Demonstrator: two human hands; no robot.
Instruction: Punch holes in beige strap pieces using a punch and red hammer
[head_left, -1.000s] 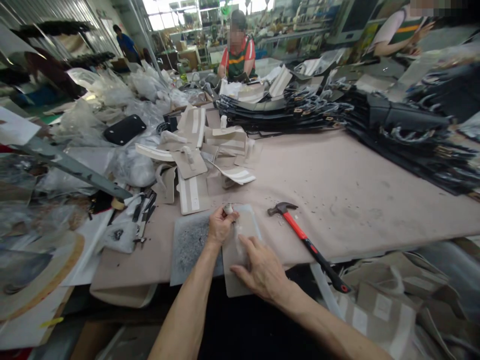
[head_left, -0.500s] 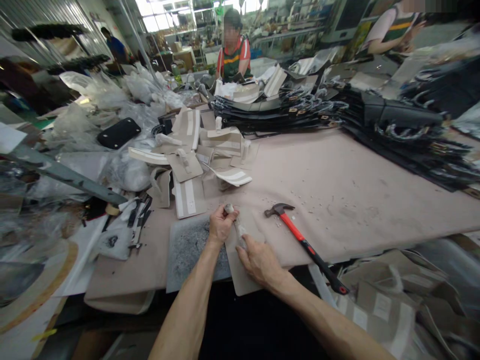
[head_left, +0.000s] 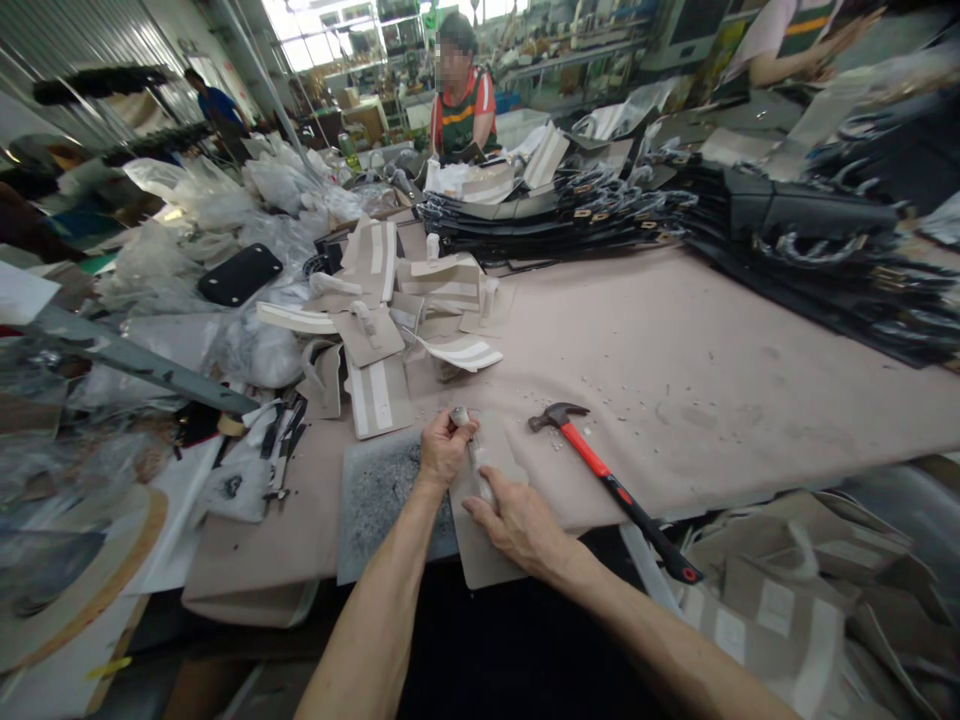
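Left hand (head_left: pixel 444 450) is clamped on the wrapped strip (head_left: pixel 481 456), thumb and fingers pinching just below its pale round end. Right hand (head_left: pixel 517 515) has fingers at the strip lower down, thumb over the beige panel (head_left: pixel 480 550); fingertips partly hidden, so can't tell if it's gripping or just pressing.

Panel lies flat under both hands at the near table edge, left side beside/over the speckled grey slab (head_left: pixel 375 500). Exact overlap is hidden by the left arm. Two-point hold looks deliberate: left fixes the end, right steadies strip and panel together.

Hammer (head_left: pixel 600 468) lies loose on the table cover (head_left: pixel 750 340), right of the panel, head away, handle end toward the person. Probably parked there for right-hand reach, clear of the work spot.

Similar panels with strips (head_left: pixel 375 340) are heaped beyond the slab, near enough to reach. Black stacked pieces (head_left: pixel 540 235) sit farther back, well apart from the hands.
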